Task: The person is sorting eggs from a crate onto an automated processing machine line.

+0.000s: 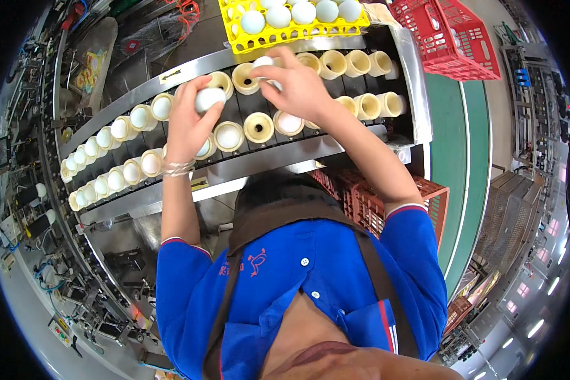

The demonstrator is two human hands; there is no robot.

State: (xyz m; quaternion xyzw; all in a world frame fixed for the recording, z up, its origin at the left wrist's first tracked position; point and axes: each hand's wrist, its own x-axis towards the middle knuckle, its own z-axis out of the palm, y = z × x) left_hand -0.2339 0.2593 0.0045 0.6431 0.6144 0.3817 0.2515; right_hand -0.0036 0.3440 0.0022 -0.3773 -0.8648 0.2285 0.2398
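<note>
My left hand is closed round a pale egg, held over the conveyor between its two rows of cream cups. To its right, my right hand is closed on a white egg beside the far row. A second pale shape, apparently another egg, shows under its fingers. The far-row cup between my hands holds nothing, and neither does a near-row cup. A seated egg and another egg stand in near-row cups. Farther left, both rows carry eggs.
A yellow tray of eggs sits at the conveyor's far edge. Cups at the right end of both rows are vacant. A red crate stands at the far right, with reddish crates below my right arm. Metal rails border the conveyor.
</note>
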